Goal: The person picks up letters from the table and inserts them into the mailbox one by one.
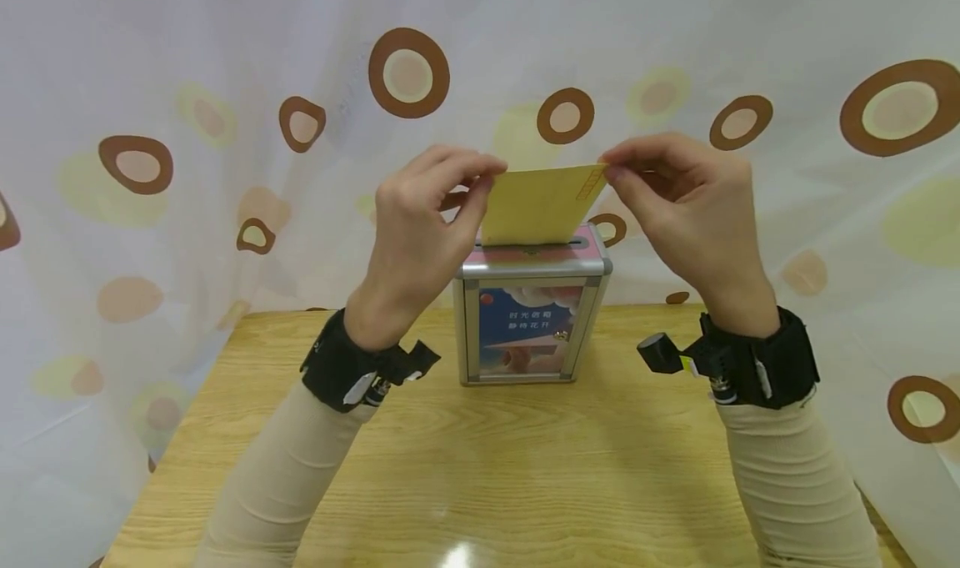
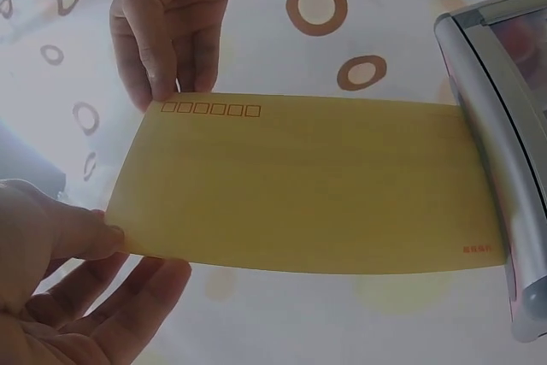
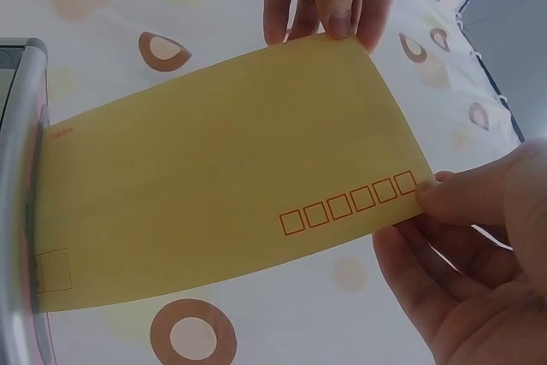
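Observation:
A yellow-brown envelope (image 1: 538,208) stands upright with its lower edge at the slot of a silver-framed box (image 1: 530,326) with a pink top. My left hand (image 1: 429,218) pinches the envelope's upper left corner between thumb and fingers. At the upper right corner, my right hand (image 1: 693,205) pinches it the same way, close to the row of printed red squares. Both wrist views show the envelope (image 2: 308,185) slightly bowed, its far end against the box top (image 3: 24,203). How far that end sits inside the slot is hidden.
The box stands toward the back of a wooden table (image 1: 480,468). Its front carries a picture panel with a small lock (image 1: 561,335). Behind the table hangs a white curtain (image 1: 480,17) with brown ring patterns.

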Demonstrator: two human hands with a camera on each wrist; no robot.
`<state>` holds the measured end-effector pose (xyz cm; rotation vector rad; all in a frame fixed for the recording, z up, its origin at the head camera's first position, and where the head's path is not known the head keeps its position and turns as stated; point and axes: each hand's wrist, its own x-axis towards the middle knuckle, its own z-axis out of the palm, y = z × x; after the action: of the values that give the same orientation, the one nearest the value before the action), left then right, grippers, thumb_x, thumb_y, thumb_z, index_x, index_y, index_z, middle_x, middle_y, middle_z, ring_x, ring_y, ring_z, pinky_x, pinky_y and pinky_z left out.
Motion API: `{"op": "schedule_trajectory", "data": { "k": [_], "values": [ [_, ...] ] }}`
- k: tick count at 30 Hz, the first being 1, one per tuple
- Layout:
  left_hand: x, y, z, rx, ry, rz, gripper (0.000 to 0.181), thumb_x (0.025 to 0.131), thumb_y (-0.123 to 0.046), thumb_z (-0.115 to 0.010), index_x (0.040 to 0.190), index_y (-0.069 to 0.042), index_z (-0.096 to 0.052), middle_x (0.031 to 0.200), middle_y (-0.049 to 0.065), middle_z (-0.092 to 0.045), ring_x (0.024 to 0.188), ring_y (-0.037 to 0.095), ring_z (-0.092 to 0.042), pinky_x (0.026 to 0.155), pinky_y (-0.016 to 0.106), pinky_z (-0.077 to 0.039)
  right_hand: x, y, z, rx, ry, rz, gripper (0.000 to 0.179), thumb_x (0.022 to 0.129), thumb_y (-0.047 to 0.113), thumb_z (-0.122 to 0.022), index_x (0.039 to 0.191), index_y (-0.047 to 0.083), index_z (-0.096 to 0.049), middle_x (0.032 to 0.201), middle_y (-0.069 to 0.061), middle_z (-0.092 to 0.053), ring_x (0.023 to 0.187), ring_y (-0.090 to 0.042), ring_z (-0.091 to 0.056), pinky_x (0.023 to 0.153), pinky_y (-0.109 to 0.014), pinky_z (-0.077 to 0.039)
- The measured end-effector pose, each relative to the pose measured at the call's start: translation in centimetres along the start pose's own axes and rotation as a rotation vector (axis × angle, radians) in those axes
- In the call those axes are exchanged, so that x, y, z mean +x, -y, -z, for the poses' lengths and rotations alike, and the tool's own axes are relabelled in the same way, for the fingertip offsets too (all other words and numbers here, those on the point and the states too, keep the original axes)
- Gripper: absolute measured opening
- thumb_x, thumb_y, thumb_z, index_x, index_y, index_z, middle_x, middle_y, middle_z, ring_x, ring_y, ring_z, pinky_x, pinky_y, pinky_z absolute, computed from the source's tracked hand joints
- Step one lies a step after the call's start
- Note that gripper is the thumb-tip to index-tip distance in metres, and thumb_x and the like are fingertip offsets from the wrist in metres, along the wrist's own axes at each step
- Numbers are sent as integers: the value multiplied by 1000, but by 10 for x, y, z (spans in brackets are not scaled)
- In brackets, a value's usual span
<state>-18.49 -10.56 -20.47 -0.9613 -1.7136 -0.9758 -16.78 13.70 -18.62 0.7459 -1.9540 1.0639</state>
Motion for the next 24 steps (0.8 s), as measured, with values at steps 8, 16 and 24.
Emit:
{"op": "schedule_trajectory", "data": {
  "k": [8,16,24],
  "values": [
    [-5,6,-7,-28,14,21,13,91,0,-63,100,-3,-73,94,10,-69,88,12,-64,73,21,-58,-4,-6,-1,-12,26,-30,16,87,-5,-67,100,1,-74,94,-13,-72,82,-15,-66,71,-16,-52],
    [-12,10,-12,-23,46,57,13,91,-1,-64,101,-3,-73,95,10,-69,88,13,-63,72,21,-57,-10,-15,-3,-20,62,-51,15,89,-1,-66,101,4,-73,96,-11,-72,83,-13,-65,73,-16,-52],
    [-24,20,-21,-23,64,100,13,91,-1,-63,100,-4,-73,94,9,-69,86,12,-63,70,24,-58,-15,-29,-10,-14,92,-77,16,88,-5,-66,101,0,-72,96,-13,-72,79,-7,-65,73,-15,-53]
  ]
}}
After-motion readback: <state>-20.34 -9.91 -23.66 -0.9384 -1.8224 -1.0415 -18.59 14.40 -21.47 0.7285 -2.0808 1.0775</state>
